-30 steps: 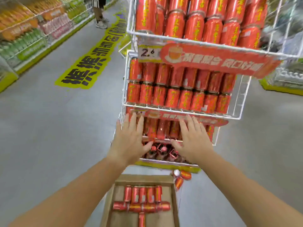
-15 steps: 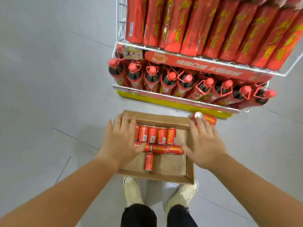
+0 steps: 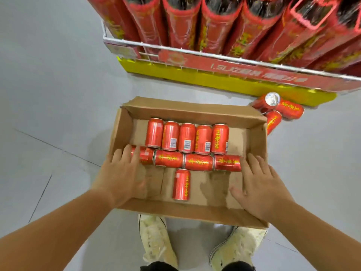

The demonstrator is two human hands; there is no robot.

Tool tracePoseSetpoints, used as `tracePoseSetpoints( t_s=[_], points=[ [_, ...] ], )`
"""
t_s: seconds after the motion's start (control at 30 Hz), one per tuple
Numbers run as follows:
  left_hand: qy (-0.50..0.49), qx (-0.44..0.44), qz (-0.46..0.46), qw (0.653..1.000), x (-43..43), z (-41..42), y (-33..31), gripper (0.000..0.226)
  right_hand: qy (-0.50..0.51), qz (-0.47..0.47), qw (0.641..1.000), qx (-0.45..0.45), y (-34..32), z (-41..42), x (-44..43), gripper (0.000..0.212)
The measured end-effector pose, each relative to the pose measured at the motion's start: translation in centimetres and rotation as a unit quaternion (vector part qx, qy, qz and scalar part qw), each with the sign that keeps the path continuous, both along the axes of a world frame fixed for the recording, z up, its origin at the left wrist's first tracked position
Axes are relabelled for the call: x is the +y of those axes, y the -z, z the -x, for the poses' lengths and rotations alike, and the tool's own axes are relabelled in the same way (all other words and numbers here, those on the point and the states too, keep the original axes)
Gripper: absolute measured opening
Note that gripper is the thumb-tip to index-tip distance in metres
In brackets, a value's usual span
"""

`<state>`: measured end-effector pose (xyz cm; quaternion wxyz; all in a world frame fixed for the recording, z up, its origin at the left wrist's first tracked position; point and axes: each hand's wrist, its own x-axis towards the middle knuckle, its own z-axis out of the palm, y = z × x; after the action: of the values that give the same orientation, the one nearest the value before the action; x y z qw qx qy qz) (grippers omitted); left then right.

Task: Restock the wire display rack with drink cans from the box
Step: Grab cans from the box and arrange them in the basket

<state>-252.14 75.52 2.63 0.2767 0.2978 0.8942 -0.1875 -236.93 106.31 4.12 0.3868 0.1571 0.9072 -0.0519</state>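
Looking down at the cardboard box point(image 3: 195, 112) on the floor point(image 3: 48, 94), right in front of our shoes point(image 3: 156, 237). The bottom shelf of the wire rack point(image 3: 195, 52) sits just beyond it, packed with big red bottles point(image 3: 181, 26).

Our left hand point(image 3: 122, 177) is at the box's left end, fingers straight and a bit spread. Its fingertips are over the leftmost can of the crosswise row point(image 3: 198, 162), but it's blurry, so we can't tell if it's actually touching. That row is four cans lying end to end, long axes running left-right. Just behind it, the row of five point(image 3: 187, 137) lies side by side, long axes pointing away from us toward the rack. One single can point(image 3: 181, 184) lies nearer us, also pointing away.

Our right hand point(image 3: 259, 184) is flat and relaxed at the right end of the crosswise row, fingertips just beside the last can, holding nothing. Further right, three loose cans point(image 3: 291, 111) sit on the floor outside the box's far corner.

Compared with half a second ago, we've leaned in closer and both hands have dropped from the box's sides to that crosswise row. The cans haven't budged.
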Motion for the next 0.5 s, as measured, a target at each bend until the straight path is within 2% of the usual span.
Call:
tracePoseSetpoints(
  t_s=[0.23, 0.3, 0.37, 0.43, 0.5],
  points=[
    [0.004, -0.051, 0.03, 0.998, -0.8, 1.3, 8.1, 0.091, 0.138, 0.034, 0.99, 0.006, 8.3, -1.2, -1.2, 0.085],
    [0.001, -0.051, 0.029, 0.998, -1.1, 2.2, 10.2, 0.088, 0.247, 0.059, 0.967, 0.012, 10.8, -1.2, -1.5, 0.078],
    [0.002, -0.038, 0.017, 0.999, -1.2, 3.6, 11.9, 0.085, 0.411, 0.104, 0.905, 0.035, 12.8, -0.7, -1.6, 0.07],
    [0.013, -0.038, 0.022, 0.999, -1.1, 5.2, 13.3, 0.081, 0.57, 0.138, 0.808, 0.057, 14.1, 0.1, -1.6, 0.061],
    [0.036, -0.05, 0.039, 0.997, -1.1, 6.5, 14.5, 0.08, 0.669, 0.132, 0.73, 0.051, 15.2, 0.8, -1.4, 0.065]
  ],
)
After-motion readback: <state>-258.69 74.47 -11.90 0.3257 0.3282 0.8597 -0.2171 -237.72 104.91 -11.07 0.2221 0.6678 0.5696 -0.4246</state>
